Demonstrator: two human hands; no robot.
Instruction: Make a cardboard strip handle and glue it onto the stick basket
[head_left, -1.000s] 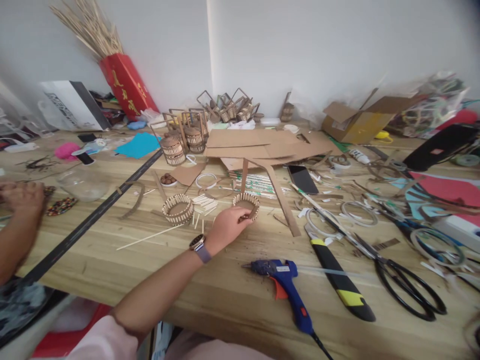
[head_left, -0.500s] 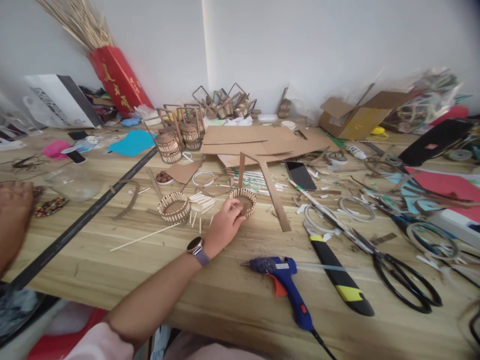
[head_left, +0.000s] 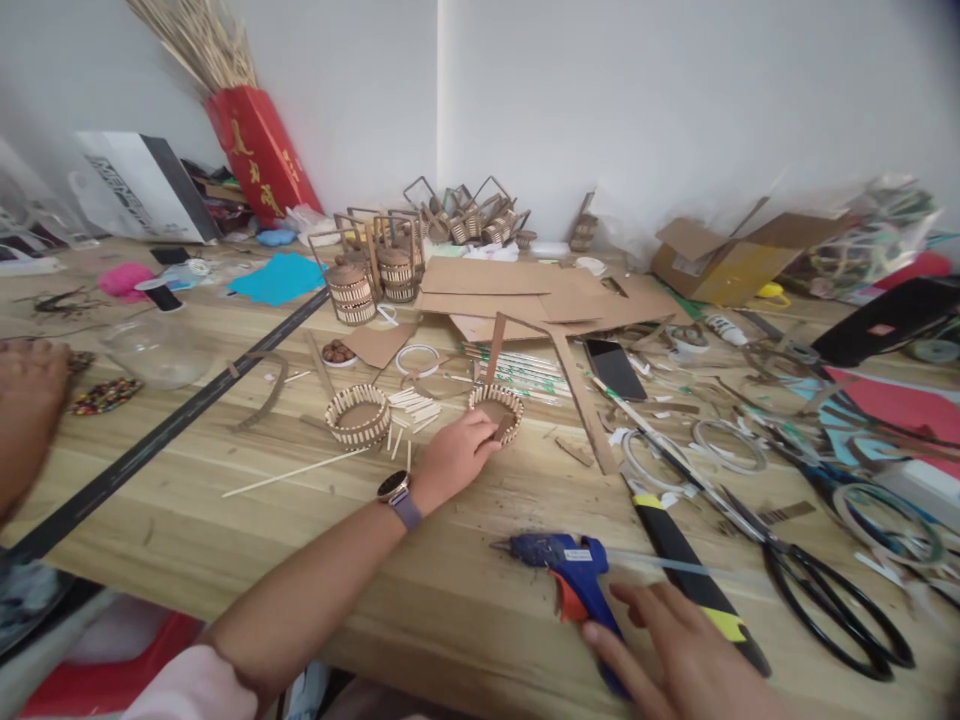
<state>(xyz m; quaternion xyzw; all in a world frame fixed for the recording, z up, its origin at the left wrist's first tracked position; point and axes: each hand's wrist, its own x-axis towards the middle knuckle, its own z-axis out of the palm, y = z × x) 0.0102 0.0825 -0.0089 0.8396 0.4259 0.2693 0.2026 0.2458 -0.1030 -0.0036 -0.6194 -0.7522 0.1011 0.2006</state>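
My left hand (head_left: 455,460), with a watch on its wrist, grips the near side of a small round basket (head_left: 512,400) made of short sticks on a cardboard base; a tall cardboard handle strip rises from it. My right hand (head_left: 679,645) is open, fingers apart, over the handle end of a blue glue gun (head_left: 559,552) lying on the table; whether it touches the gun I cannot tell. A second stick-walled ring (head_left: 358,418) stands to the left, beside a pile of short pale sticks (head_left: 415,405).
Right of the glue gun lie a black-and-yellow utility knife (head_left: 686,560) and black-handled scissors (head_left: 832,600). Cardboard sheets (head_left: 487,280), a phone (head_left: 615,368) and finished little baskets (head_left: 352,292) sit farther back. Another person's hand (head_left: 30,400) rests at the left edge, near a glass bowl (head_left: 161,350).
My right hand has come into view from below, beside the glue gun. My left hand's fingers have drawn back from inside the basket to its near side. The view has shifted slightly.
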